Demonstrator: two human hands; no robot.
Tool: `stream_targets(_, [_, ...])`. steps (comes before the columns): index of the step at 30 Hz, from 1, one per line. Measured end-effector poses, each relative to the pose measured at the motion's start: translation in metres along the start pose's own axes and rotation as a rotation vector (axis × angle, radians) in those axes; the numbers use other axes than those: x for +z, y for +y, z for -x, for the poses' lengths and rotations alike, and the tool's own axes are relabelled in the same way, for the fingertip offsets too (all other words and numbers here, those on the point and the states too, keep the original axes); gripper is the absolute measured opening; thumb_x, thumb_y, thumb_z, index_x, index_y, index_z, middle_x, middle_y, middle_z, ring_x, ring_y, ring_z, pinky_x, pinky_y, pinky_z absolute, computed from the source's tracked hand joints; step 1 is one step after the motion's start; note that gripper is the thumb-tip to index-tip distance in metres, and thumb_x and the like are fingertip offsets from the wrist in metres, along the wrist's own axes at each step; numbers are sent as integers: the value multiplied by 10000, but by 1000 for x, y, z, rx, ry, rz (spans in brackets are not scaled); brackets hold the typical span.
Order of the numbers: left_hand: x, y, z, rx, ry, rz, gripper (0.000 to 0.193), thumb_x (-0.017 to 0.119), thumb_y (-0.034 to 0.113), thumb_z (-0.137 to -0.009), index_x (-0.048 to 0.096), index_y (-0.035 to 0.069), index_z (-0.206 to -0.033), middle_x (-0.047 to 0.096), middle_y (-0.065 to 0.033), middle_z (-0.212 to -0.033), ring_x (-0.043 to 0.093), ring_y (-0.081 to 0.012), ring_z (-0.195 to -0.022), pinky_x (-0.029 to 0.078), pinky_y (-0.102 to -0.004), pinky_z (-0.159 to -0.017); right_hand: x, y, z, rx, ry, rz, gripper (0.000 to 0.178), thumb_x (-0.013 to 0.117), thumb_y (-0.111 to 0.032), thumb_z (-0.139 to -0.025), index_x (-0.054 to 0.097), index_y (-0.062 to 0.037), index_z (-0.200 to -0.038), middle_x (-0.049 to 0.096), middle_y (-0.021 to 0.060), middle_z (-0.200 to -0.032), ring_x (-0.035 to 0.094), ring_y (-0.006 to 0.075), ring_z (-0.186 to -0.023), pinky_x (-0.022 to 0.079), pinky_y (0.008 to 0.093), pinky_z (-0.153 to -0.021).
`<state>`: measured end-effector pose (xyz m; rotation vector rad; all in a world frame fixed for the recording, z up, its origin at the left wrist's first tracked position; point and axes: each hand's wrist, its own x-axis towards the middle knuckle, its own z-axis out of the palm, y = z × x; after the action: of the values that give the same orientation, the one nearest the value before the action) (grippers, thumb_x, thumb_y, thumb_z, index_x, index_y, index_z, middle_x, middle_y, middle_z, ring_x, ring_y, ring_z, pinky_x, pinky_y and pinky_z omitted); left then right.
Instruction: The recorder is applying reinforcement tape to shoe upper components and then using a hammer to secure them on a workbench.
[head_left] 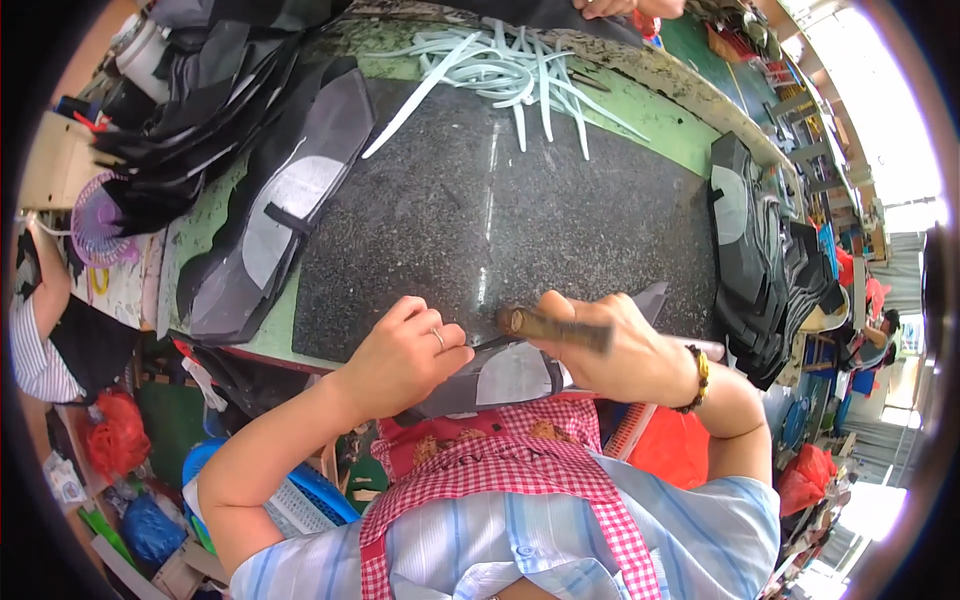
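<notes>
At the near edge of a dark speckled board [420, 220] lies a dark grey material piece [445, 400] with a pale half-oval patch, partly hidden under my hands. My left hand [405, 355], with a ring on one finger, is closed at the piece's left part, its fingers curled over the edge. My right hand [625, 350] is wrapped round a brown stick-like tool [560, 328] with a rounded end, blurred toward the right. Its lower part is hidden, so its kind is unclear. Between the hands the piece's dark upper edge shows.
Pale green strips [500, 75] lie heaped at the board's far edge. Similar patched piece stacks sit at left [290, 200] and right [745, 220]. Black pieces [200, 130] pile up at far left beside a purple fan [100, 220]. Another person's hand [605, 8] shows at the top.
</notes>
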<state>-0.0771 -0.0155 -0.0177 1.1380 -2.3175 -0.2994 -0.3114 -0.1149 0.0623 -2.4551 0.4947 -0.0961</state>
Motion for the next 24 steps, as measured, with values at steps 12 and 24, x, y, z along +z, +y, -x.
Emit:
stream_targets(12, [-11, 4, 26, -141, 51, 42, 106, 714, 154, -780, 713, 161, -886, 610, 43, -846, 593, -151, -752, 414, -393, -884, 26, -31, -5, 108, -74, 65, 265, 595, -183, -935, 542, -86, -1175, 612, 156, -720, 641, 350, -595, 496, 443, -498])
stream_targets(24, [-8, 9, 43, -190, 96, -25, 140, 741, 186, -791, 708, 160, -924, 608, 33, -854, 597, -173, -788, 397, -452, -964, 30, -31, -21, 41, -89, 78, 241, 604, -191, -922, 452, -68, -1063, 605, 157, -697, 611, 412, -579, 472, 506, -487])
